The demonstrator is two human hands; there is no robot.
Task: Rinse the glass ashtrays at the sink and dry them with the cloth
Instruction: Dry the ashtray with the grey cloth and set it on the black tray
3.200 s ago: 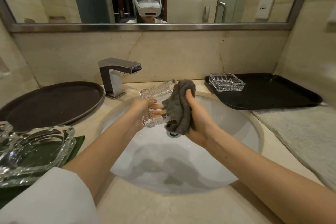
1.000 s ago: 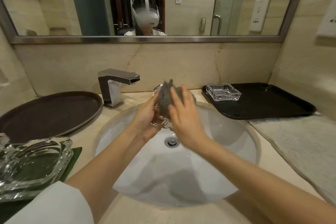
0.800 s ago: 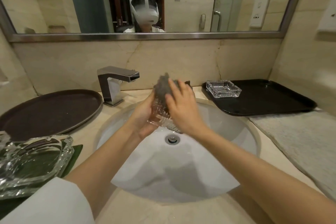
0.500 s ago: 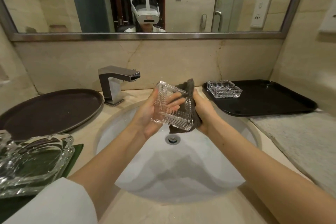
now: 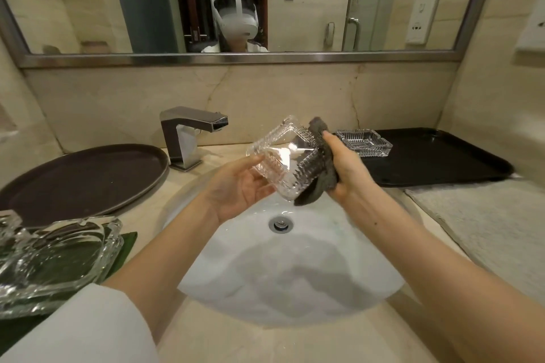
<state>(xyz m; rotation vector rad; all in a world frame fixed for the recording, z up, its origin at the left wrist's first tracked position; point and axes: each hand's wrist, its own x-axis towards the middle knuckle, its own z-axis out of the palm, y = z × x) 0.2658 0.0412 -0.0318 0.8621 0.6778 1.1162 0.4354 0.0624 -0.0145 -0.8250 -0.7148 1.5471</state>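
From the head camera, a square ribbed glass ashtray is held in the air above the white sink, forward of the drain. It is tilted up on edge and turned so one corner points up toward the wall and the opposite corner points down at the basin; being square, it has no clear long axis. Whether its hollow or its base faces the camera cannot be told through the clear glass.

The left hand is palm up, fingers only loosely curled, cradling the ashtray's lower left edge from beneath, with the thumb lying along the rim. The left forearm rises from the lower left, a white sleeve at its near end.

The right hand grips a bunched grey cloth and presses it against the ashtray's right edge, fingers curled round the cloth with the thumb uppermost. The right forearm comes in from the lower right corner, wrist roughly straight.

A second glass ashtray sits flat on the near-left corner of a black rectangular tray to the right of the sink. A square metal faucet stands behind the sink's left side, beside a dark round tray. A large clear glass dish rests at the left edge.
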